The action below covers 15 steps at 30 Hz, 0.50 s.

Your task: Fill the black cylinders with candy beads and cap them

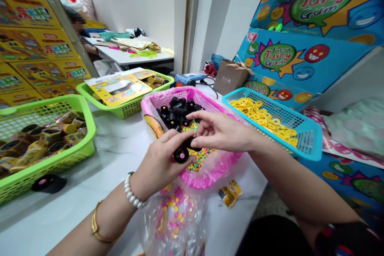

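My left hand is closed around a small black wheel-shaped piece with a pink centre, held over the near rim of a pink basket. My right hand pinches at the top of the same piece from the right, thumb and fingers pressed together. Inside the basket lie several black pieces and a heap of small coloured candy balls. A pearl bracelet and a gold bangle are on my left wrist.
A green basket of yellow toy cars stands at the left, with a black wheel in front of it. Another green basket holds yellow cards. A blue basket holds yellow rings. A clear bag of candy hangs at the table's near edge. A person sits at the far table.
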Motion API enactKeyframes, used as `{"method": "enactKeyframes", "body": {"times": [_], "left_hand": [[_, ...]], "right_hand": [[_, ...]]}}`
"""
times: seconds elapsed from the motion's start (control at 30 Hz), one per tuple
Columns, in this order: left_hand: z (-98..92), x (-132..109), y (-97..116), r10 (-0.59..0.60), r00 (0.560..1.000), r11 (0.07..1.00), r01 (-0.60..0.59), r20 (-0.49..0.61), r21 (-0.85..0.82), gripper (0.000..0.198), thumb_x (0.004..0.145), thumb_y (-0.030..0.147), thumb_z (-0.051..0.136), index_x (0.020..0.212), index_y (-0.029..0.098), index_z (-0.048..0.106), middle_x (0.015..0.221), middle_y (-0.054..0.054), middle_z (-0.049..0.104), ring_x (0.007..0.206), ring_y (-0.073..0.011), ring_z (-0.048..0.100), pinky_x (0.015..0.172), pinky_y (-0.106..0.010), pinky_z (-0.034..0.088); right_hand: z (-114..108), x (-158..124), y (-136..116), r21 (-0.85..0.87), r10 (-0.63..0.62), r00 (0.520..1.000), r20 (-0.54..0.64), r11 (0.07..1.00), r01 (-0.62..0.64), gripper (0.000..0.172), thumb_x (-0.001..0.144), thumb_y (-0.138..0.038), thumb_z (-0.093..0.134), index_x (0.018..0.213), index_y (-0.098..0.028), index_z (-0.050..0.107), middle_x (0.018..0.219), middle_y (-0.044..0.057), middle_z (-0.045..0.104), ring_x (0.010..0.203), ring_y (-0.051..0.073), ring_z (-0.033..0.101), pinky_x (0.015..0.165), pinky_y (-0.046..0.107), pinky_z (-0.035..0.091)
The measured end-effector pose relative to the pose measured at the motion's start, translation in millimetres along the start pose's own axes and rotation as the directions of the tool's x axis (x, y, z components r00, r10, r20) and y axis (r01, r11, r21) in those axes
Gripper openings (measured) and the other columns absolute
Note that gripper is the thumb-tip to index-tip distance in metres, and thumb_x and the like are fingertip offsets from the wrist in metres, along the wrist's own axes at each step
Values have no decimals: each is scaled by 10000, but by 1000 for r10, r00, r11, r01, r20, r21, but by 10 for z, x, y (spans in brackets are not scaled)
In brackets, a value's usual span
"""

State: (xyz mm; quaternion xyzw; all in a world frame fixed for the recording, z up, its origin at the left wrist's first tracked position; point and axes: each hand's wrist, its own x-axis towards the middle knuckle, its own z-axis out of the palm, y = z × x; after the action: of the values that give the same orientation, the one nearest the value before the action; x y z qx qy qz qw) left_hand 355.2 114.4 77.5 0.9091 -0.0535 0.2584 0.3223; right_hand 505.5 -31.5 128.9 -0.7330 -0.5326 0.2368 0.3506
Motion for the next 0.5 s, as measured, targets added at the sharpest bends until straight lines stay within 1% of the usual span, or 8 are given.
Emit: {"method": "enactKeyframes", "body": {"times": [0.07,0.13,0.17,0.23,0.3,0.33,0.4,0.5], "left_hand": [[14,-2,-26,15,1000,1000,-15,-7,-7,288,840,272,658,1122,213,636,908,-49,655,794,-159,620,687,-273,504],[24,-5,-54,8,1000,1000,-8,-26,-21,256,852,285,649,1102,225,651,912,-42,688,776,-151,636,677,-261,506],[27,-7,-67,-1,999,1000,0,-35,-26,265,852,289,648,1110,227,648,916,-37,706,766,-148,647,671,-255,508],[26,-11,-89,-28,998,999,27,-62,-19,282,844,298,649,1114,215,643,858,-19,727,691,-137,650,625,-241,502],[8,-12,-100,-63,992,998,63,-108,0,298,835,314,652,1108,196,638,760,6,713,589,-119,615,560,-227,480],[-11,-8,-99,-77,987,997,79,-138,9,308,832,324,654,1110,192,635,732,17,699,558,-111,593,536,-221,467],[-71,9,-85,-112,972,993,119,-207,21,321,829,340,660,1113,194,636,729,26,684,544,-100,562,506,-213,443],[-222,56,-39,-187,929,979,202,-318,16,330,798,363,702,1085,204,660,720,41,658,541,-85,510,477,-201,404]], "right_hand": [[16,45,25,85,12,1000,24,996,-14,603,812,-445,672,1317,-167,496,708,-16,656,615,122,612,501,211,420],[-13,94,118,103,23,999,27,994,-26,487,858,-465,608,1228,-154,550,675,-14,649,582,120,605,494,217,421],[-38,113,188,48,29,1000,1,998,-29,402,875,-444,586,1151,-152,592,685,-5,654,590,120,605,510,224,428],[-88,122,361,-223,54,998,-40,973,-62,223,848,-344,617,964,-158,658,728,18,674,635,131,608,558,243,431],[-115,95,544,-546,123,992,-20,830,-114,108,747,-224,682,838,-166,676,745,38,682,665,156,606,577,262,409],[-115,74,627,-655,168,986,11,746,-120,117,707,-175,689,823,-170,679,739,46,681,664,168,602,575,269,396],[-97,37,759,-751,224,971,82,654,-87,161,688,-114,656,835,-175,681,714,52,672,640,174,587,561,274,371],[-64,40,838,-731,180,964,195,682,21,210,729,-64,570,852,-188,687,735,42,673,653,159,578,585,268,364]]}}
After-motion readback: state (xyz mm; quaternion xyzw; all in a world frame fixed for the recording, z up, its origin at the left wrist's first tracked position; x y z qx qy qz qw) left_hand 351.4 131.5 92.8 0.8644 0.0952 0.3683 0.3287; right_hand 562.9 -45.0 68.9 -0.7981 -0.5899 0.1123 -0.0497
